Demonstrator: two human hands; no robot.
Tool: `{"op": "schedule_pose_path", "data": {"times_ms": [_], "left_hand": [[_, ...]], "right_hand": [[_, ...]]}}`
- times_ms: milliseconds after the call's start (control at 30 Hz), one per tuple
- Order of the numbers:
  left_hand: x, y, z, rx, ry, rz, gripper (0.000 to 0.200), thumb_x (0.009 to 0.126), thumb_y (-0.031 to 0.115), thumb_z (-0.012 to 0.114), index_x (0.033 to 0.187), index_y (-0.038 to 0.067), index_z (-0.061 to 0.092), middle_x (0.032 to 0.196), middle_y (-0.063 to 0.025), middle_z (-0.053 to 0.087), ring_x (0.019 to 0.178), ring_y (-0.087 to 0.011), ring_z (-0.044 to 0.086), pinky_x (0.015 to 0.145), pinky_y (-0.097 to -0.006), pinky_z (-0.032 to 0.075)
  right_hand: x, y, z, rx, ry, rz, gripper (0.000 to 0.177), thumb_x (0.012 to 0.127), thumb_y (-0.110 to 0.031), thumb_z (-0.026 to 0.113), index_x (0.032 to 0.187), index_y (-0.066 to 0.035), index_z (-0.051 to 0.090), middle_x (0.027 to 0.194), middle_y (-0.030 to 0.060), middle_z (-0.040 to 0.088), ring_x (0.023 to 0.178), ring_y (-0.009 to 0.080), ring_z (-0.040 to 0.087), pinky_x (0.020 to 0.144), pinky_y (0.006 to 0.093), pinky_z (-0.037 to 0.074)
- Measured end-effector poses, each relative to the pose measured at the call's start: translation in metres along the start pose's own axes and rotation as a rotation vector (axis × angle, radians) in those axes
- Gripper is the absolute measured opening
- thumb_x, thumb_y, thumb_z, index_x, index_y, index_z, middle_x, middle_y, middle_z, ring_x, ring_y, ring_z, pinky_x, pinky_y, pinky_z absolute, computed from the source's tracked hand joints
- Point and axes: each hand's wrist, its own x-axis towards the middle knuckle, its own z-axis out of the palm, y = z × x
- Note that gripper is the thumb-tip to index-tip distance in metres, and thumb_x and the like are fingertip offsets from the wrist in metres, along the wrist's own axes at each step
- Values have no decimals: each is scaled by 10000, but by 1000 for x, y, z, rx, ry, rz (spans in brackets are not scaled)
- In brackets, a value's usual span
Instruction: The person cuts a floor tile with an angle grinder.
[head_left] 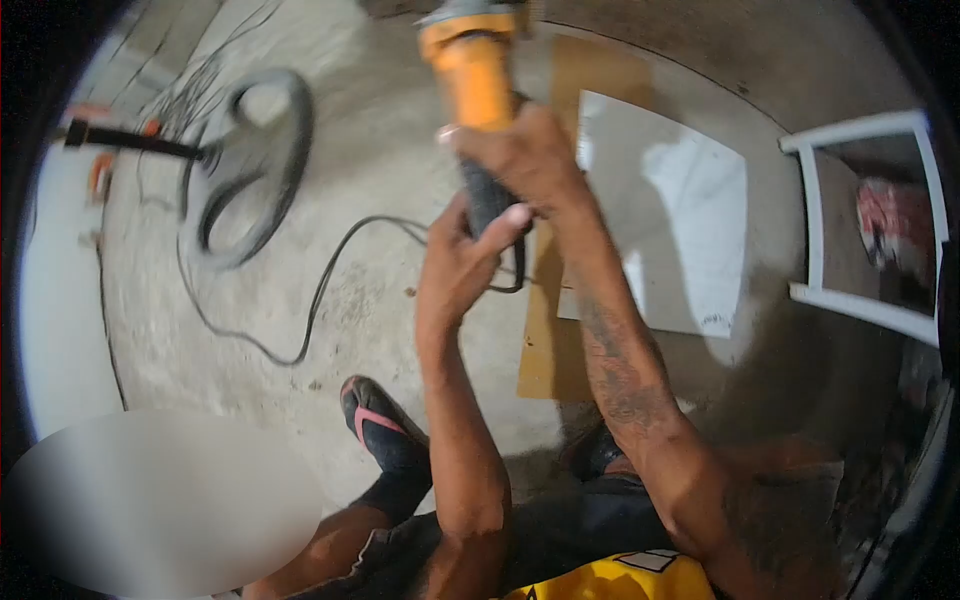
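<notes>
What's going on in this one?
A person holds an orange-bodied power tool with a dark handle up in front of the camera with both bare hands. The right hand wraps it where the orange meets the handle, and the left hand has its grip just below. The top edge cuts off the tool's head. A thin black cable trails over the grey concrete floor. Beyond the hands, a glossy white tile lies on a brown cardboard sheet.
</notes>
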Motion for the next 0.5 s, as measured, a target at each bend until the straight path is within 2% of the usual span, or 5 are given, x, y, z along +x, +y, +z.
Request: {"op": "schedule_pose_path", "data": {"times_ms": [100,167,233,400,500], "left_hand": [[-5,-2,-3,43,-36,-72,481,861,449,688,948,-14,593,751,-19,579,644,-111,510,594,-258,415],[-7,-1,-8,60,-62,-62,467,862,450,683,926,-3,588,739,-25,572,632,-114,512,596,-257,415],[-9,-1,-16,91,-86,-49,466,858,454,683,915,2,586,732,-27,572,631,-114,513,602,-259,416],[-15,1,-24,210,-32,31,540,857,564,630,828,29,568,628,-8,541,517,-91,461,419,-251,334],[-18,3,-30,194,-51,29,552,846,567,654,833,22,563,662,-17,563,573,-94,495,509,-245,383]], "right_hand": [[-2,3,4,-62,3,38,556,604,-372,748,882,94,624,770,201,654,707,277,639,659,361,510],[-6,0,9,-83,-13,-10,647,589,-356,733,982,137,587,898,261,658,803,337,666,719,356,531],[-10,-5,14,-137,-4,7,671,574,-338,737,1010,144,572,922,275,652,815,342,666,728,364,533],[-22,-28,16,-175,-58,62,638,596,-332,730,1014,129,588,894,245,654,818,335,655,745,370,522],[-23,-27,24,-141,-18,30,588,601,-315,722,969,121,583,886,251,653,802,338,655,745,376,522]]}}
